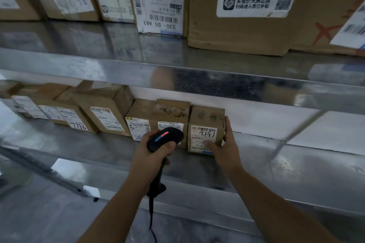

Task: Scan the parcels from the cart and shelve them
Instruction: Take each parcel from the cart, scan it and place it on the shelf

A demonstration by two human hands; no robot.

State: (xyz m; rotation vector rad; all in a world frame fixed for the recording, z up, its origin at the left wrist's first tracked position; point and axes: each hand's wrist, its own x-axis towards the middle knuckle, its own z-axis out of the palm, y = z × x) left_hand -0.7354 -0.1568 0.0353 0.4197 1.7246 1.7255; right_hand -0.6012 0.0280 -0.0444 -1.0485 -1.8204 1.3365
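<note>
A small brown parcel (205, 118) with a white label marked 1512 stands at the right end of a row on the lower metal shelf (296, 163). My right hand (224, 144) holds it, fingers along its right side and thumb on the label. My left hand (150, 154) grips a black handheld scanner (166, 137) whose light strip glows red and blue, pointed at the parcels. Its cable hangs down between my arms.
More brown parcels (102, 112) line the lower shelf to the left. Larger cartons (246, 25) fill the upper shelf (177, 73). Bare shelf surface lies to the right of the held parcel. A thin metal brace (292, 134) slants at the right.
</note>
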